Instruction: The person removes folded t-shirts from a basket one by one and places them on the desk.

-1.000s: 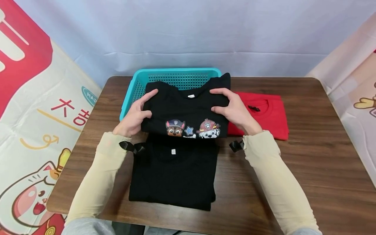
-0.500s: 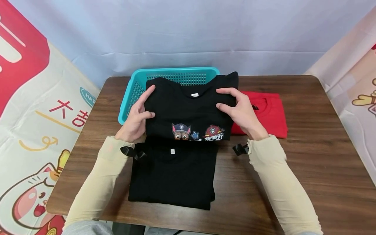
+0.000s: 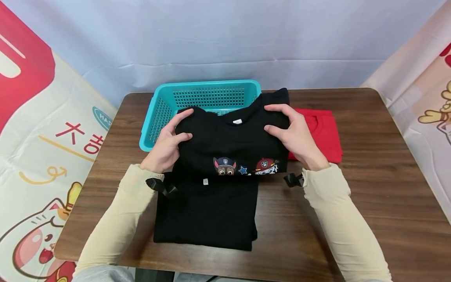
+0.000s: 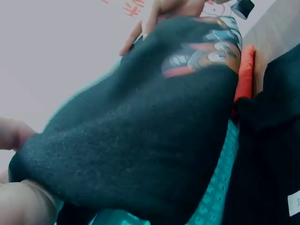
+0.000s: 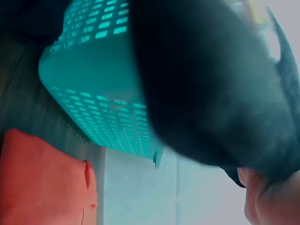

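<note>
A folded black T-shirt (image 3: 225, 141) with cartoon dog faces and a star is held up in front of a teal basket (image 3: 208, 85). At its left side my left hand (image 3: 165, 147) pinches the cloth between thumb and fingers; the left wrist view shows this grip on the dark fabric (image 4: 126, 150). My right hand (image 3: 296, 135) grips the opposite side the same way. In the right wrist view the cloth (image 5: 211, 89) is blurred, with fingers (image 5: 269, 197) at its edge. Below lies another folded black T-shirt (image 3: 206, 215), its upper part hidden by the held one.
A folded red T-shirt (image 3: 318, 135) lies to the right of the basket, partly behind my right hand. All of it stands on a brown wooden table (image 3: 380, 176). A pale curtain (image 3: 225, 35) hangs behind the table, and a printed banner (image 3: 46, 129) is at the left.
Both hands have shifted slightly right with the held black T-shirt, and its printed lower part has tilted out of sight. More of the basket's inside shows. The other shirts stay put.
</note>
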The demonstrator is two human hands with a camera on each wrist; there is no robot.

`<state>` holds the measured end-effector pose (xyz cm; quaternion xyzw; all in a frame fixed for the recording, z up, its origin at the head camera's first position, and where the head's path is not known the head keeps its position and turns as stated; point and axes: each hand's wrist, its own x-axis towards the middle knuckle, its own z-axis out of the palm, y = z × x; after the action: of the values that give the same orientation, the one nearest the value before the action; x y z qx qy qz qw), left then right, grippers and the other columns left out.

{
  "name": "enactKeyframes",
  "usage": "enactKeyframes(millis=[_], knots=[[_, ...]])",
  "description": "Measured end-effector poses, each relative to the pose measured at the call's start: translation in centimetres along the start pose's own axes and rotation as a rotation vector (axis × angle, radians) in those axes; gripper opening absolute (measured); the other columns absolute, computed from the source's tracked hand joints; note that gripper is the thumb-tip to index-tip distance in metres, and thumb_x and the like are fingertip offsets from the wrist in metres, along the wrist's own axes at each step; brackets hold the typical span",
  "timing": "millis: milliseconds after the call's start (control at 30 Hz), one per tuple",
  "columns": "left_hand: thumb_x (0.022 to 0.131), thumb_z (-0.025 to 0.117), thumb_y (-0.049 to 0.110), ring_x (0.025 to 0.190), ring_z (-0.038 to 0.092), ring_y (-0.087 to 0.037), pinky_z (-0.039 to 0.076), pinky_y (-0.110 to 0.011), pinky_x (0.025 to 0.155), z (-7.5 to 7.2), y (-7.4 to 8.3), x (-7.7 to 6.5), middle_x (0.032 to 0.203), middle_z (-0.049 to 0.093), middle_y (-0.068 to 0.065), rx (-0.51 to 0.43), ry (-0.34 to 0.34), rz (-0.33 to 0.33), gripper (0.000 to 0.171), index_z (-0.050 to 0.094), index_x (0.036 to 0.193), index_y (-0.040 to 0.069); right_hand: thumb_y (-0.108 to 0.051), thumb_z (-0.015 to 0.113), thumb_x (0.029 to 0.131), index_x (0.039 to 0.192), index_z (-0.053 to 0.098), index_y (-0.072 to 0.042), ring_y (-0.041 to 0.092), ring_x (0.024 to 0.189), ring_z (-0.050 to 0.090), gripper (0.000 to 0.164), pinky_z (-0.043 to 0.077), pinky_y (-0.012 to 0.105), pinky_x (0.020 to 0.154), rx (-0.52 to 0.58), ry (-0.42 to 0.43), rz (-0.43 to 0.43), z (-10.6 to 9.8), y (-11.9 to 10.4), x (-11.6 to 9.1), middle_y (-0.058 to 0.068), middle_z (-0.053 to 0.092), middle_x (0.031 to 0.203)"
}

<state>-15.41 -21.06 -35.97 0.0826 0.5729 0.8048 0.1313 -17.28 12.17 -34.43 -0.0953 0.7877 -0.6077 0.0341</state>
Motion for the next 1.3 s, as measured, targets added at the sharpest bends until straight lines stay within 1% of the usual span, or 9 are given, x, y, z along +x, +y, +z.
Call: enactKeyframes(millis=[200, 333, 500, 567, 767, 867, 1067, 1233, 1300], knots=[[0.093, 0.044, -0.012, 0.126, 0.048, -0.015, 0.05, -0.024, 0.096, -0.4, 0.3, -0.3, 0.156, 0.027, 0.0, -0.018, -0.054, -0.065, 0.065, 0.036, 0.15, 0.018, -0.013, 0.067, 0.089, 0.133, 0.056, -0.021, 0.017, 0.099, 0.06, 0.045, 0.055, 0.021, 0.075, 0.019, 0.008, 0.029, -0.4, -0.4, -0.9, 0.001, 0.054, 0.126], [0.095, 0.045, -0.01, 0.1, 0.063, -0.009, 0.054, -0.021, 0.084, -0.5, 0.5, -0.5, 0.138, 0.051, 0.003, -0.041, -0.108, -0.113, 0.06, 0.039, 0.148, 0.017, -0.014, 0.068, 0.089, 0.133, 0.056, -0.022, 0.016, 0.098, 0.061, 0.046, 0.055, 0.021, 0.075, 0.016, 0.011, 0.063, -0.9, -0.8, -1.8, 0.001, 0.055, 0.125], [0.096, 0.047, -0.007, 0.095, 0.063, -0.009, 0.053, -0.019, 0.077, 0.0, 0.7, -0.5, 0.129, 0.055, 0.007, -0.029, -0.192, -0.088, 0.06, 0.035, 0.15, 0.016, -0.009, 0.067, 0.089, 0.133, 0.057, -0.016, 0.016, 0.098, 0.063, 0.045, 0.056, 0.022, 0.075, 0.137, -0.004, 0.057, -1.9, -1.3, -2.6, 0.005, 0.055, 0.125], [0.096, 0.049, -0.006, 0.11, 0.059, -0.013, 0.053, -0.021, 0.081, 0.3, 0.9, -0.5, 0.119, 0.06, 0.003, -0.034, -0.213, -0.079, 0.061, 0.034, 0.151, 0.016, -0.005, 0.067, 0.088, 0.131, 0.059, -0.012, 0.016, 0.097, 0.065, 0.044, 0.057, 0.022, 0.075, 0.196, -0.006, 0.035, -2.4, -1.4, -2.9, 0.006, 0.056, 0.125], [0.095, 0.053, -0.002, 0.064, 0.055, -0.012, 0.045, -0.021, 0.061, 1.3, 1.1, -0.5, 0.051, 0.044, 0.003, 0.014, -0.227, -0.108, 0.061, 0.036, 0.15, 0.018, -0.003, 0.068, 0.087, 0.128, 0.061, -0.007, 0.011, 0.092, 0.064, 0.041, 0.055, 0.019, 0.072, 0.216, 0.015, -0.009, -4.2, -1.4, -4.2, 0.005, 0.058, 0.122], [0.095, 0.054, -0.001, 0.061, 0.055, -0.013, 0.048, -0.023, 0.063, 1.9, 1.1, -0.4, 0.049, 0.042, 0.004, 0.058, -0.237, -0.117, 0.061, 0.036, 0.15, 0.019, -0.003, 0.069, 0.087, 0.128, 0.061, -0.008, 0.009, 0.07, 0.054, 0.042, 0.048, 0.014, 0.062, 0.154, 0.029, -0.005, -5.3, -1.4, -5.1, 0.0, 0.058, 0.121], [0.094, 0.054, -0.002, 0.083, 0.065, -0.017, 0.056, -0.03, 0.076, 3.7, 1.0, -0.4, 0.059, 0.055, 0.0, 0.07, -0.307, -0.113, 0.064, 0.034, 0.151, 0.019, -0.006, 0.071, 0.086, 0.126, 0.062, -0.012, 0.019, 0.04, 0.021, 0.042, 0.021, 0.034, 0.039, 0.085, 0.069, 0.06, -7.3, -1.8, -6.8, -0.005, 0.043, 0.056], [0.093, 0.056, 0.001, 0.046, 0.041, -0.015, 0.051, -0.025, 0.062, 5.3, 0.8, -0.5, 0.055, 0.043, 0.007, 0.2, -0.36, -0.091, 0.065, 0.034, 0.151, 0.021, -0.008, 0.074, 0.084, 0.12, 0.064, -0.014, 0.019, 0.038, 0.022, 0.038, 0.018, 0.036, 0.037, -0.003, 0.123, 0.084, -8.6, -1.9, -8.2, -0.005, 0.03, 0.047], [0.093, 0.056, 0.001, 0.045, 0.037, -0.014, 0.044, -0.024, 0.053, 6.0, 0.6, -0.4, 0.08, 0.059, 0.01, 0.241, -0.38, -0.072, 0.065, 0.034, 0.15, 0.021, -0.007, 0.073, 0.085, 0.119, 0.064, -0.013, 0.019, 0.038, 0.021, 0.036, 0.016, 0.037, 0.038, -0.045, 0.142, 0.076, -9.0, -1.9, -8.6, -0.005, 0.026, 0.045]])
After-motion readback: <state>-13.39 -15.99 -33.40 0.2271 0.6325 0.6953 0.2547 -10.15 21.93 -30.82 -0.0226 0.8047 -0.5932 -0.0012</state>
